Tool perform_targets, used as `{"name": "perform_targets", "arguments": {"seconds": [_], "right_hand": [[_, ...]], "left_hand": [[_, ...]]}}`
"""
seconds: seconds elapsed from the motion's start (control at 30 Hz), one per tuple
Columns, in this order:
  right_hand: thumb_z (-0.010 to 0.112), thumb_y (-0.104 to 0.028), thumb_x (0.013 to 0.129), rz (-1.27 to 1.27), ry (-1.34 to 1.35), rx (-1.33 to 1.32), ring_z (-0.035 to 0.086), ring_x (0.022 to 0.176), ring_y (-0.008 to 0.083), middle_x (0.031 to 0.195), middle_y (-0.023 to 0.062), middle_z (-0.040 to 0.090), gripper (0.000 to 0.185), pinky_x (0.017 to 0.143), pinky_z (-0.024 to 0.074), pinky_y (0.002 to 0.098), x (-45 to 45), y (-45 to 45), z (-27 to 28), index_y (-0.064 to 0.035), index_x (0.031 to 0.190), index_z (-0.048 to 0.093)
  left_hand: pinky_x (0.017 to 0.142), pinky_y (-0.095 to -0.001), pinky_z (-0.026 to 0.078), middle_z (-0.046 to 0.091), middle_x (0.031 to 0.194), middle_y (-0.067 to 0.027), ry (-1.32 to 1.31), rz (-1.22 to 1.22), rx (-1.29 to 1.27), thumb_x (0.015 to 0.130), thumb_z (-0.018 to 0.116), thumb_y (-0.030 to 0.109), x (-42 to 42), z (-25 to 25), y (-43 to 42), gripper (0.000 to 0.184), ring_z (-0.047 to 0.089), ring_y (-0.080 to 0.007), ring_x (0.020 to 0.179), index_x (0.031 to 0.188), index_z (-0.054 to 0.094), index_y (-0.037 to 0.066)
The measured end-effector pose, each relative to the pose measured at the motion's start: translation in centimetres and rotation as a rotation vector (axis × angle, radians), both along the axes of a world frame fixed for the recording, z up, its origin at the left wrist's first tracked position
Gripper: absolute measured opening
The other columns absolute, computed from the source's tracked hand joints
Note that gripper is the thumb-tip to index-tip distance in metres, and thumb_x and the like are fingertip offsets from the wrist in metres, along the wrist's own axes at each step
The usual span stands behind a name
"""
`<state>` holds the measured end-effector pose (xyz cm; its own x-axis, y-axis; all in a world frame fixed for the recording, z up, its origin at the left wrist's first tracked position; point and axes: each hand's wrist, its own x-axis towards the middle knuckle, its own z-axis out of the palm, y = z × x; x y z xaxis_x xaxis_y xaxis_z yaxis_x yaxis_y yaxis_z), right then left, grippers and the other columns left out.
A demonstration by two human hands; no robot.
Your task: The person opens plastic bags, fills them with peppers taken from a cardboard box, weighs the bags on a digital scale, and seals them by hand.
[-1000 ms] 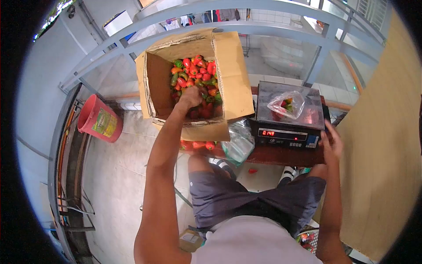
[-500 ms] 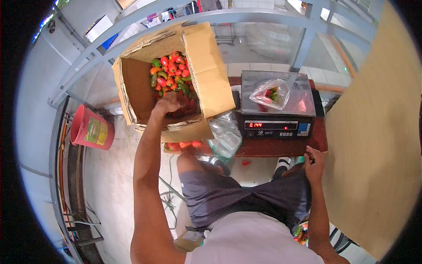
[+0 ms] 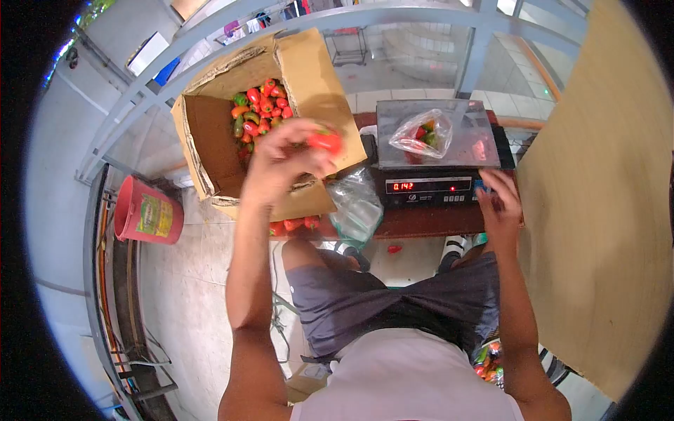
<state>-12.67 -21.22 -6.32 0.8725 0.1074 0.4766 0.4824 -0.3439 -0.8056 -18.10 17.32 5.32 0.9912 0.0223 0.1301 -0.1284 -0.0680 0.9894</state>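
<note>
A red pepper [image 3: 325, 142] is gripped in the fingers of my left hand [image 3: 284, 158], which is blurred and raised over the right edge of the cardboard box [image 3: 210, 133]. Several red and green peppers [image 3: 263, 109] lie inside that box. To the right, a clear plastic bag [image 3: 423, 135] with a few peppers rests on the scale's metal plate [image 3: 467, 119]. Red digits light the scale's display [image 3: 414, 186]. My right hand [image 3: 500, 200] is at the scale's front right corner by the keypad, fingers apart and holding nothing.
Clear plastic bags [image 3: 356, 203] hang between the box and scale on a dark red table [image 3: 428, 226]. A pink bucket [image 3: 147, 210] stands on the floor at left. A tan board [image 3: 597, 203] rises at right, and a metal railing [image 3: 393, 19] runs behind.
My left hand has come up out of the box and moved right with a red pepper. My right hand has risen toward the scale's keypad. The displayed number has changed.
</note>
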Motion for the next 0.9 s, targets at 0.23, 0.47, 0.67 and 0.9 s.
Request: {"name": "perform_targets", "arguments": {"seconds": [0.23, 0.47, 0.67, 0.9], "right_hand": [[0.072, -0.02, 0.087, 0.193, -0.059, -0.398, 0.06, 0.119, 0.0385, 0.133, 0.0219, 0.06, 0.033, 0.097, 0.0486, 0.0454, 8.6, 6.1, 3.3, -0.0132, 0.119, 0.071], [0.071, -0.017, 0.085, 0.235, -0.079, -0.417, 0.059, 0.119, 0.0401, 0.131, 0.0226, 0.061, 0.033, 0.099, 0.0483, 0.0461, 10.6, 7.2, 2.9, -0.0067, 0.116, 0.07], [0.072, -0.014, 0.084, 0.234, -0.08, -0.427, 0.064, 0.109, 0.0361, 0.134, 0.0194, 0.06, 0.036, 0.094, 0.0507, 0.0421, 10.1, 6.9, 3.7, -0.0069, 0.12, 0.068], [0.072, -0.009, 0.086, 0.105, -0.025, 0.017, 0.068, 0.105, 0.0261, 0.128, 0.0154, 0.065, 0.031, 0.088, 0.0515, 0.0344, 4.9, -0.7, 5.8, -0.0062, 0.117, 0.07]], "left_hand": [[0.077, -0.0289, 0.051, 0.072, 0.092, -0.0039, -0.162, -0.241, 0.586, 0.078, 0.078, 0.002, 9.4, -3.9, -8.8, 0.024, 0.064, -0.0115, 0.084, 0.101, 0.07, 0.005], [0.078, -0.032, 0.052, 0.073, 0.089, -0.0092, -0.194, -0.215, 0.644, 0.074, 0.08, 0.007, 12.1, -4.7, -10.4, 0.026, 0.067, -0.0163, 0.083, 0.098, 0.07, 0.004], [0.079, -0.0311, 0.053, 0.07, 0.101, -0.0091, -0.219, -0.188, 0.594, 0.075, 0.078, 0.002, 12.2, -4.8, -10.3, 0.033, 0.067, -0.0174, 0.091, 0.106, 0.066, 0.002], [0.078, -0.0328, 0.059, 0.06, 0.116, -0.0096, -0.455, 0.225, -0.022, 0.075, 0.064, -0.02, 1.3, -2.3, -4.0, 0.049, 0.069, -0.0241, 0.097, 0.114, 0.05, 0.005]]}}
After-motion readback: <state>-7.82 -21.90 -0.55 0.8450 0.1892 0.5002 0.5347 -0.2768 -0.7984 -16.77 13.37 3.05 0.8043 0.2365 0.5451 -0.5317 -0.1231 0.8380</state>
